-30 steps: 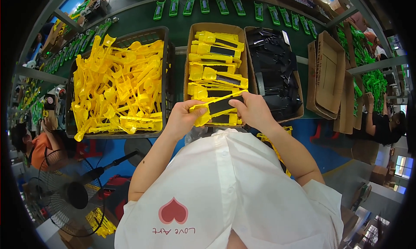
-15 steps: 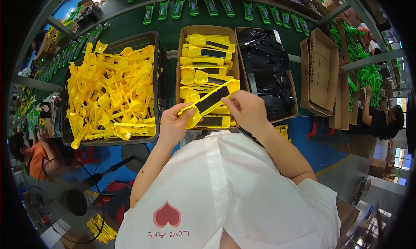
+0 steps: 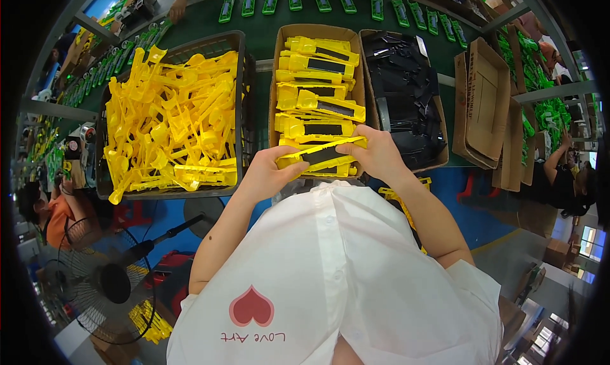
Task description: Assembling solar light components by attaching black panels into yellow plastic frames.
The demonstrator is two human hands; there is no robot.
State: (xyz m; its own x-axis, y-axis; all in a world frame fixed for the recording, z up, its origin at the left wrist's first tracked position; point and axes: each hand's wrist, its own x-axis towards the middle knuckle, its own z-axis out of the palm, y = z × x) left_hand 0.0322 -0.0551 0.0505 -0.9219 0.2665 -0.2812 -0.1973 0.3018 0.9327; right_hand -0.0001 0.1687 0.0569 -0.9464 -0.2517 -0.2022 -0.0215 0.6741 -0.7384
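In the head view, the left hand (image 3: 270, 171) and right hand (image 3: 381, 154) each pinch, thumb against fingers, one end of a long yellow plastic casing (image 3: 323, 154) with a flat black strip, above a cardboard carton (image 3: 325, 31) of similar pieces. A dark crate (image 3: 241, 79) of jumbled, translucent yellow parts (image 3: 175, 123) and glossy black pieces (image 3: 403, 92) flank it on the green counter (image 3: 262, 41). The floor (image 3: 445, 187) is blue. Fingers hide the casing's ends; the fisheye rim cuts off the room.

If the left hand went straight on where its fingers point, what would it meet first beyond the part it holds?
Probably the right hand, at the other end of that yellow plastic part; depth is unclear, so yellow parts in the cardboard box might come first.
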